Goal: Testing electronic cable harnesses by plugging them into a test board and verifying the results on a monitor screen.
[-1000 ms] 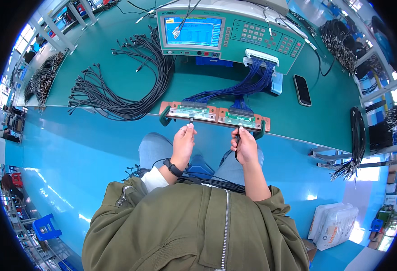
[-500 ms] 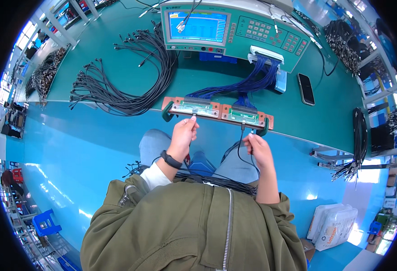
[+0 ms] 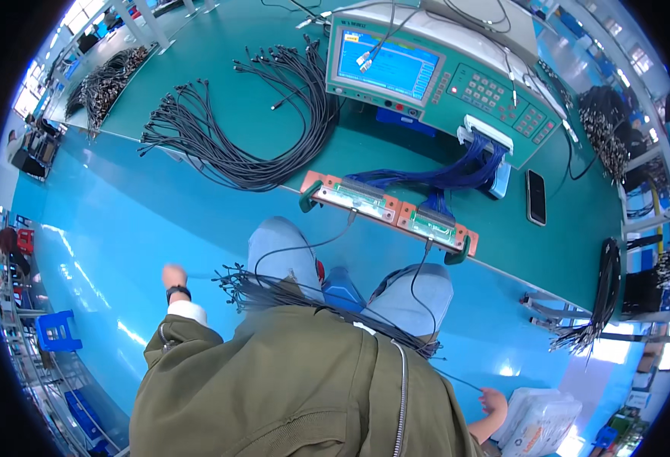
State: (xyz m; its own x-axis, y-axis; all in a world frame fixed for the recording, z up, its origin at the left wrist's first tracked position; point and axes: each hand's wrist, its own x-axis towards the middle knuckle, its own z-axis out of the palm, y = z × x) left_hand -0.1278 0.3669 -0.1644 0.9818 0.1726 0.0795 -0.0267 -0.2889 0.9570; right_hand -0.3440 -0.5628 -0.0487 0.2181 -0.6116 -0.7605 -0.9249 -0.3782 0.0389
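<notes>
Far out to the left, my left hand [image 3: 173, 276] is closed, with a thin, blurred cable trailing from it toward my lap. My right hand [image 3: 493, 400] is low on the right, its fingers closed on a black cable [image 3: 457, 379] that stretches back to my lap. A bundle of black cables [image 3: 255, 293] lies across my thighs. At the table's front edge sits a test fixture [image 3: 398, 212] with two green boards. One black plug [image 3: 352, 216] is in its left board and another plug [image 3: 428, 244] in the right; both cables hang down to my lap.
A green tester [image 3: 468, 84] with a lit screen stands on the green table, joined to the fixture by blue wires [image 3: 457, 174]. Coiled black cables [image 3: 274, 164] lie left of it, a phone [image 3: 536, 198] right. White bags [image 3: 537, 426] rest on the floor near my right hand.
Both hands have left the fixture: the left swung out leftward, the right down and right. The view has shifted, so the table sits farther right and lower.
</notes>
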